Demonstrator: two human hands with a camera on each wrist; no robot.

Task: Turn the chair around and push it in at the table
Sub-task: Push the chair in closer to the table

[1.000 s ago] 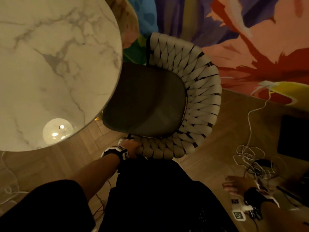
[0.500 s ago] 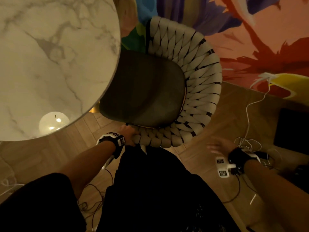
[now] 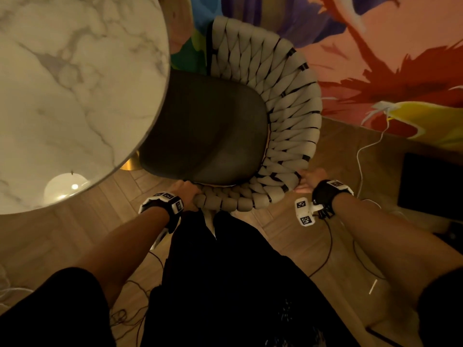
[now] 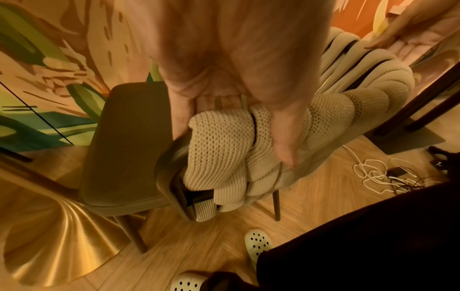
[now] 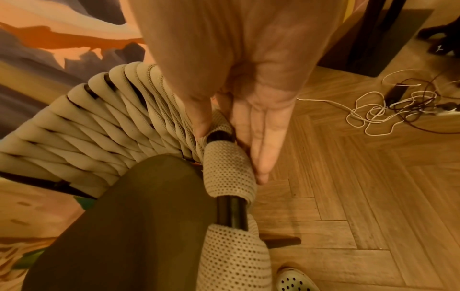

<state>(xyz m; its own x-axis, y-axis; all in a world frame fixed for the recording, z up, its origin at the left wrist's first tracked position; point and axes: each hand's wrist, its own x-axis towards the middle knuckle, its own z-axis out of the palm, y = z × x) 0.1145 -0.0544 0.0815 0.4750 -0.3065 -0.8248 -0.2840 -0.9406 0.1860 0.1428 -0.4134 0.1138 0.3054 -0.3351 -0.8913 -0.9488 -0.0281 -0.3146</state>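
A chair (image 3: pixel 208 131) with a dark seat and a woven beige backrest (image 3: pixel 288 108) stands with its seat front tucked under the round marble table (image 3: pixel 75 83). My left hand (image 3: pixel 185 191) grips the near-left end of the backrest; in the left wrist view the fingers and thumb wrap the knitted roll (image 4: pixel 232 144). My right hand (image 3: pixel 310 179) is at the near-right rim of the backrest. In the right wrist view (image 5: pixel 230 153) its fingers (image 5: pixel 261 153) lie straight along the outside of the rim and the thumb (image 5: pixel 199 122) touches the inside.
A brass table base (image 4: pixel 49 246) flares out beside the chair's front leg. White and dark cables (image 5: pixel 388 110) lie tangled on the herringbone floor at the right, near a black slab (image 3: pixel 431 184). My white clogs (image 4: pixel 259 244) stand just behind the chair. A colourful painted surface (image 3: pixel 375 46) lies beyond.
My right hand came up from low at the right and reached the backrest's right rim. My left hand kept its grip on the backrest's left end.
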